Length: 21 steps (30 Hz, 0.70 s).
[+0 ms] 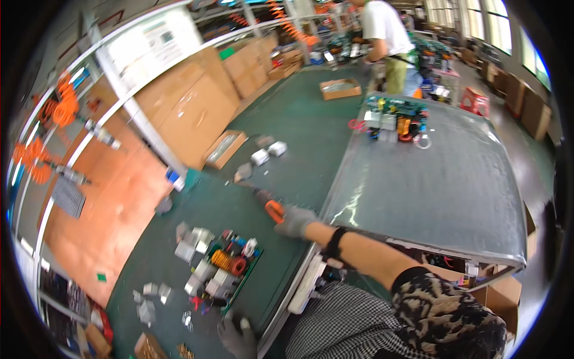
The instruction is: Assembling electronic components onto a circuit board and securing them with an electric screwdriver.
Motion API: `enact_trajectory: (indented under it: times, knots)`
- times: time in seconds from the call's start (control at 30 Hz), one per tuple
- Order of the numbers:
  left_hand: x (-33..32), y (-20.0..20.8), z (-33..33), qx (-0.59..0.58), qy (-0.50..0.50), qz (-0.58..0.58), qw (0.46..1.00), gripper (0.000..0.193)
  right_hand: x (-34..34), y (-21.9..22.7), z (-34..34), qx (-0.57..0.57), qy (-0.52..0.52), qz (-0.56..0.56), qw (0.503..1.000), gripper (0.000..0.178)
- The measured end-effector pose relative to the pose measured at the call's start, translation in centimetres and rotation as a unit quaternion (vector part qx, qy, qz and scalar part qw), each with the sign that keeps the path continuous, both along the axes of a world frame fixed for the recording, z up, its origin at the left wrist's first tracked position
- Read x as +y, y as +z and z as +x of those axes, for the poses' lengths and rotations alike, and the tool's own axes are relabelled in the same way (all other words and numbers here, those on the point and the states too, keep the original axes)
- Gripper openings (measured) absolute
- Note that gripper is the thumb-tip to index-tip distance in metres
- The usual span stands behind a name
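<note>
Just beyond left hand (pixel 237 338), circuit board (pixel 226 264)

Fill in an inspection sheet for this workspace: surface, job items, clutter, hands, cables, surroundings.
Surface: green bench, with a grey-topped table alongside.
Job's things: orange-and-black tool; populated circuit board on the bench.
Clutter: loose silvery blocks; open cardboard tray.
Hands: right gloved hand grips the tool; left gloved hand is beside the board's near end, contact unclear.
Cables: orange coiled lines hang at left; pink wire loop beside a second board.
Surroundings: a person stands beyond the grey-topped table.
</note>
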State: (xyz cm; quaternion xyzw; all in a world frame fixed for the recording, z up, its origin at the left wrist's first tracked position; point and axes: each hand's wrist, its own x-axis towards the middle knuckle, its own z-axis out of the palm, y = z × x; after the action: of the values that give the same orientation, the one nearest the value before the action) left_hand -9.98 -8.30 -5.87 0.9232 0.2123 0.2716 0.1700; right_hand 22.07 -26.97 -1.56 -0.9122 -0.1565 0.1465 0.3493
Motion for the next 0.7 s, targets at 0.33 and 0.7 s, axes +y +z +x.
enact_trajectory:
  times: [0.33,0.7]
  knots:
    - [7.0,3.8,-7.7,0.103,0.147,0.007,0.984,0.033,-10.5,-5.5,-12.8,0.464,0.031,0.556,0.689,0.061]
    - [14.8,2.1,-3.3,0.160,0.195,0.088,0.964,0.019,-7.6,-8.9,-13.4,0.565,0.108,0.650,0.498,0.060]
